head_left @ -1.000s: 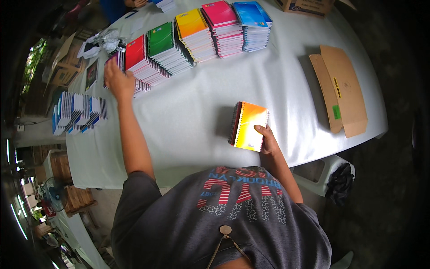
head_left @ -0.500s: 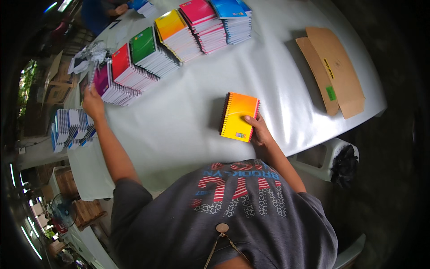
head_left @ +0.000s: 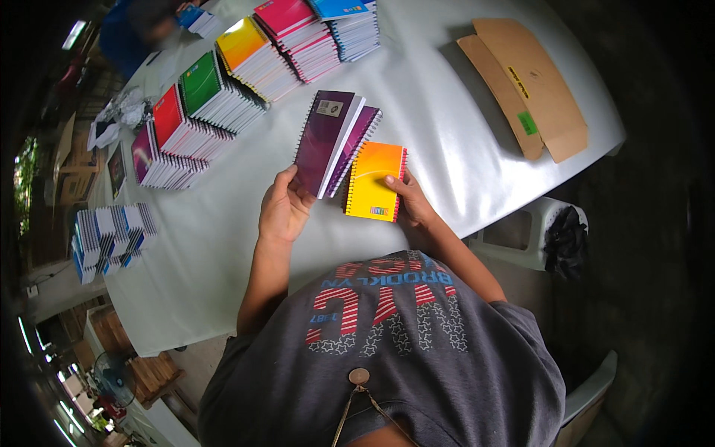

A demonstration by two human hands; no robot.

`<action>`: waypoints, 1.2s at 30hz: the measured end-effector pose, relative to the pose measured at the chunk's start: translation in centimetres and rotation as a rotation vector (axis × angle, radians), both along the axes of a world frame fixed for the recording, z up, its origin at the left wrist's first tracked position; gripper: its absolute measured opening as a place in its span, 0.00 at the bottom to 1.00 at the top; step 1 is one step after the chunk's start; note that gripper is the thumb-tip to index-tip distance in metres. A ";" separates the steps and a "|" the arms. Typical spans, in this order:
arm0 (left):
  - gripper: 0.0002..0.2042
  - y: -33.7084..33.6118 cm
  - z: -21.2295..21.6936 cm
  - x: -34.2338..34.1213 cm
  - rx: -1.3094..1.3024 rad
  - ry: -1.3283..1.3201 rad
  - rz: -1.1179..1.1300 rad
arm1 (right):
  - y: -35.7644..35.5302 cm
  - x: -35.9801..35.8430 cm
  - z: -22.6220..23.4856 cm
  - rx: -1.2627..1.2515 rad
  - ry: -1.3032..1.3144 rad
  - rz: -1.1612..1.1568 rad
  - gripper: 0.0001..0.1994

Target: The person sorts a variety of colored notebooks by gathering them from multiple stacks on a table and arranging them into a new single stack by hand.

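Note:
My left hand (head_left: 285, 205) is closed on two purple spiral notebooks (head_left: 322, 141), gripped by their lower left edge and tilted, fanned slightly apart. Beside them, my right hand (head_left: 412, 197) holds a small stack of spiral notebooks with a yellow-orange notebook (head_left: 376, 179) on top, thumb on its cover. Red coils show along that stack's right side, so at least one more notebook lies under it. The purple pair meets or overlaps the yellow notebook's upper left corner; whether they touch I cannot tell.
Piles of notebooks curve along the table's far left: purple (head_left: 144, 153), red (head_left: 170, 119), green (head_left: 201, 83), yellow (head_left: 244, 46), pink (head_left: 285, 16) and blue (head_left: 339, 9). A folded cardboard piece (head_left: 532, 89) lies at right. More notebooks (head_left: 112, 235) sit at left. Another person (head_left: 141, 33) is at far left.
My left hand has come from the purple pile to the middle, bringing two purple notebooks. My right hand still holds the yellow-topped stack. The view has shifted a little.

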State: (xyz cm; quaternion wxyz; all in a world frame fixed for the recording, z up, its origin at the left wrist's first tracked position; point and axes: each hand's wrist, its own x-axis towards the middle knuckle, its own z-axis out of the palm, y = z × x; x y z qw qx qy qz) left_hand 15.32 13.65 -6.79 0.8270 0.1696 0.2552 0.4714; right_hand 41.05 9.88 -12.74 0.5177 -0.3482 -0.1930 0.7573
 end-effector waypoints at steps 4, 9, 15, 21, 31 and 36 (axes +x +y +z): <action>0.12 -0.1 4.5 3.4 -0.016 0.130 -0.099 | -0.1 0.0 0.4 0.023 0.039 0.011 0.34; 0.14 1.9 3.1 5.9 0.781 0.867 0.011 | 0.0 0.3 0.1 0.043 0.024 0.055 0.32; 0.13 3.5 -0.9 7.4 1.448 1.256 -0.112 | -0.2 0.8 -0.2 -0.061 0.288 0.116 0.36; 0.14 7.6 2.3 3.3 1.535 1.474 0.133 | -0.1 0.9 0.1 -0.034 0.183 0.117 0.28; 0.25 2.4 -0.2 6.6 1.498 1.386 -0.336 | -0.5 1.0 1.1 -0.049 0.213 0.072 0.36; 0.39 1.1 -3.2 4.9 0.438 0.510 -0.103 | -0.2 0.6 2.3 0.154 -0.148 0.034 0.36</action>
